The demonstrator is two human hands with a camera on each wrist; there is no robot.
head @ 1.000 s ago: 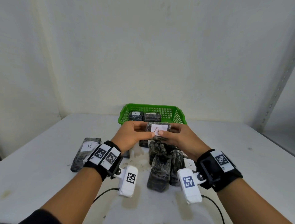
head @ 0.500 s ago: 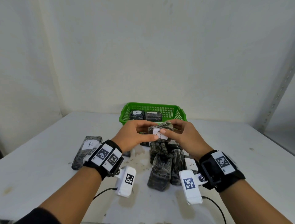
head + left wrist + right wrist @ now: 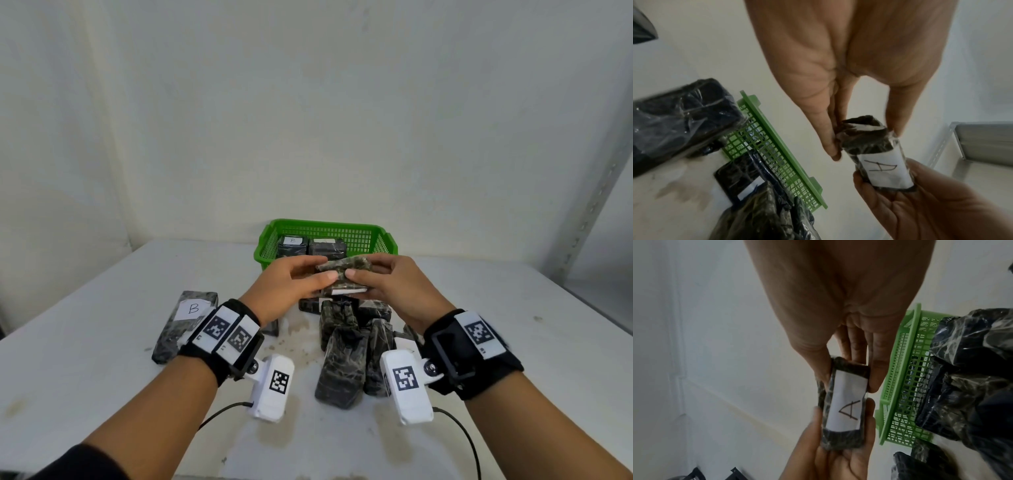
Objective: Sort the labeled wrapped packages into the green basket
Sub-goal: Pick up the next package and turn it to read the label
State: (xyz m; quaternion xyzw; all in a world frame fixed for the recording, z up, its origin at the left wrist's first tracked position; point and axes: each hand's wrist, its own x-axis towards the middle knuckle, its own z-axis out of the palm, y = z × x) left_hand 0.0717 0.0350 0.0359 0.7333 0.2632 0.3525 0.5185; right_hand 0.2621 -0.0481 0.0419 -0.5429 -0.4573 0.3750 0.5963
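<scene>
Both hands hold one dark wrapped package (image 3: pixel 343 272) in the air just in front of the green basket (image 3: pixel 359 236). My left hand (image 3: pixel 298 284) pinches its left end and my right hand (image 3: pixel 387 281) pinches its right end. The package's white label, marked A (image 3: pixel 882 168) (image 3: pixel 845 404), faces down toward the wrists, so only its edge shows in the head view. Two wrapped packages (image 3: pixel 310 246) lie in the basket, one labeled B. A pile of dark wrapped packages (image 3: pixel 349 346) lies on the table below the hands.
A long package labeled B (image 3: pixel 186 323) lies on the white table (image 3: pixel 85 342) to the left of my left wrist. A wall stands close behind the basket. A metal shelf upright (image 3: pixel 596 192) rises at the right.
The hands have turned the held package so its A label, which faced up, now faces down. The package has also moved slightly toward the basket.
</scene>
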